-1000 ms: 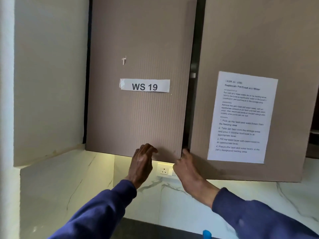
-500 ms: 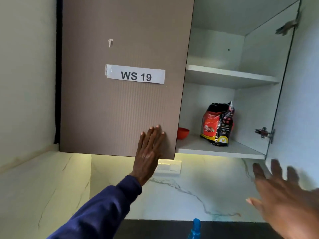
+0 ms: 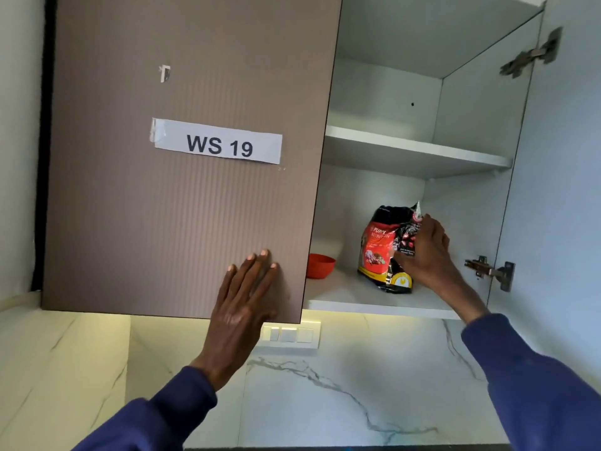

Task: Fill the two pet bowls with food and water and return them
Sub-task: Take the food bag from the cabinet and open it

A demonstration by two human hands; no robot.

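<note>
Left hand [image 3: 248, 288] flat, fingers spread, pressed on the shut cupboard door [image 3: 182, 206], holding nothing; label [image 3: 217, 145] reads "WS 19". Farther in, right hand [image 3: 426, 252] wraps the right side of the pet food bag [image 3: 380, 245], which stands upright on the bottom shelf [image 3: 344, 296], print "PUPPY NUTRITION". Red bowl [image 3: 320, 265] sits just left. Right hand nearer; pull outward.

Red-black pet food bag [image 3: 383, 252] upright on lower shelf, red bowl [image 3: 320, 265] left
</note>
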